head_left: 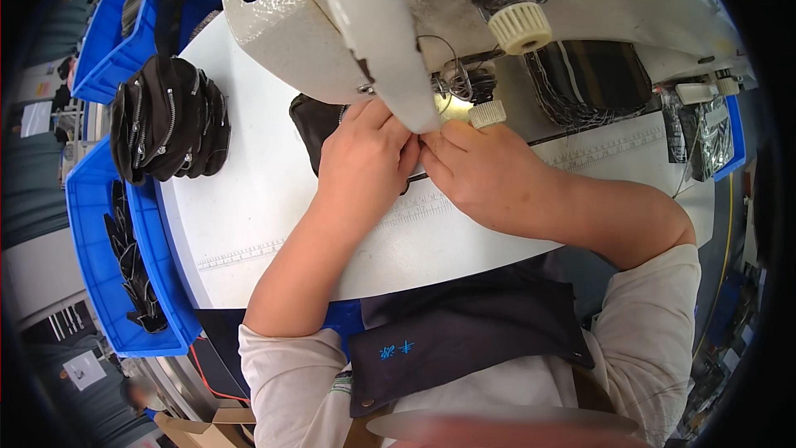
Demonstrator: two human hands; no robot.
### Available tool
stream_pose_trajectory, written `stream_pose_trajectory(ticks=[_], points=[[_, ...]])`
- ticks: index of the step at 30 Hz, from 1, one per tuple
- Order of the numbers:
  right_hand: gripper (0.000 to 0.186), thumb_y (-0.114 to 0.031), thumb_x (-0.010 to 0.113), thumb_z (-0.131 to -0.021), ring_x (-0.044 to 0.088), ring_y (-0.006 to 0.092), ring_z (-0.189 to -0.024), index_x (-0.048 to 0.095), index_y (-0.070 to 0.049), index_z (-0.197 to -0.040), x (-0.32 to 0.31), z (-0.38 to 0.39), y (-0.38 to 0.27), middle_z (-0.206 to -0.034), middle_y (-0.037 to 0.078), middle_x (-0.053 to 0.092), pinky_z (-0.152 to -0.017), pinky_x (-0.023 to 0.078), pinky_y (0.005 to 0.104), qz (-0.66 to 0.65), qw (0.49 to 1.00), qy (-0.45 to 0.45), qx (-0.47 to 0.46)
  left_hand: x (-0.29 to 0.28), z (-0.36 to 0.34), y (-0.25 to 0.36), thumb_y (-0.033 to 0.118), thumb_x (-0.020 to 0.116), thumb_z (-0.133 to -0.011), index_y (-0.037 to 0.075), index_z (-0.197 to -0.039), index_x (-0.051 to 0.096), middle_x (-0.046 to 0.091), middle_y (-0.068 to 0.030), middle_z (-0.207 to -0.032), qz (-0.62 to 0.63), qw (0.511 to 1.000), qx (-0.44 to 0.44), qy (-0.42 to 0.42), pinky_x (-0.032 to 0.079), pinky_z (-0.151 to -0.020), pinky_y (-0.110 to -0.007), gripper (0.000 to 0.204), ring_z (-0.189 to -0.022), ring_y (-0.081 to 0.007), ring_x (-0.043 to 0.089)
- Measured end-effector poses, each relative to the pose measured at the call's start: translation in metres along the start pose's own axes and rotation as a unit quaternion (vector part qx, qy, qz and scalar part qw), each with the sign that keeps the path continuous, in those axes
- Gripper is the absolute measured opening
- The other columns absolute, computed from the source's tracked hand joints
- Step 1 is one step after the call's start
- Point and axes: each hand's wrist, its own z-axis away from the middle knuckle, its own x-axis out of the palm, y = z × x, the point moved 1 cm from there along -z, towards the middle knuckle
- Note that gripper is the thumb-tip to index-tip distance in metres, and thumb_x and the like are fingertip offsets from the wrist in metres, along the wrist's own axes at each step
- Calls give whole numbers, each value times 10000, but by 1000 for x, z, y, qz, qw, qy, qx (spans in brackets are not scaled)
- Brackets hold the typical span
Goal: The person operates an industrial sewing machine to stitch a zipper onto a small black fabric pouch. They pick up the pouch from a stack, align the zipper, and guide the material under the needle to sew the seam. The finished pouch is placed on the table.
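A dark brown fabric piece [311, 129] with a bit of zipper showing lies under the head of a sewing machine [390, 33]. My left hand [365, 153] is closed on this piece, fingers bent and pressed together. Close beside it, my right hand [489, 170] pinches the same piece at its near edge, thumb and fingers together. Both sets of fingertips meet just under the machine's white cover, which partly hides them. The needle and the stitching spot are out of sight behind the cover and my fingers.
Stacked dark zippered pieces [170, 120] stand at the table's left edge. Blue bins [79, 232] hang beside it, one holding dark strips [128, 257]. Layered dark fabric panels [589, 79] lie right of the needle area. A printed ruler [240, 255] crosses the white tabletop [249, 199].
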Motion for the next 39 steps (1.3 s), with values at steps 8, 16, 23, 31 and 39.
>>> stream_pose_trajectory(ticks=[8,16,23,31,39], points=[[177,-148,682,-787,593,188,-882,723,-24,-906,0,1,-1,-868,45,662,-707,461,318,-7,1000,6,0,2,5,-6,19,805,-758,50,-927,705,721,-62,-1007,-12,1000,-5,-28,573,-749,-387,199,-871,-301,691],[168,-149,684,-795,574,183,-852,727,-31,-906,3,2,-1,-846,33,649,-677,438,317,-4,1000,-2,-8,1,-3,-5,-3,814,-742,45,-873,671,726,-75,-944,10,1000,14,5,567,-735,-386,200,-839,-304,688],[168,-155,684,-801,578,180,-882,731,-38,-911,-3,1,0,-867,28,654,-701,442,320,2,1000,-28,-13,3,1,-8,-3,807,-759,39,-903,687,723,-73,-935,54,999,-2,0,561,-726,-390,192,-837,-307,686],[184,-137,694,-787,618,185,-860,725,-21,-927,4,-1,4,-881,39,657,-731,465,328,14,1000,-2,-3,7,-1,-7,18,783,-796,43,-940,707,710,-85,-925,-2,1000,-2,5,557,-726,-398,164,-836,-311,684],[176,-118,702,-770,640,200,-817,721,-10,-908,3,-4,5,-872,67,655,-739,477,344,-8,999,-31,27,6,-5,-5,35,772,-806,43,-969,726,719,-97,-949,2,1000,-2,10,559,-756,-408,170,-871,-322,688]])
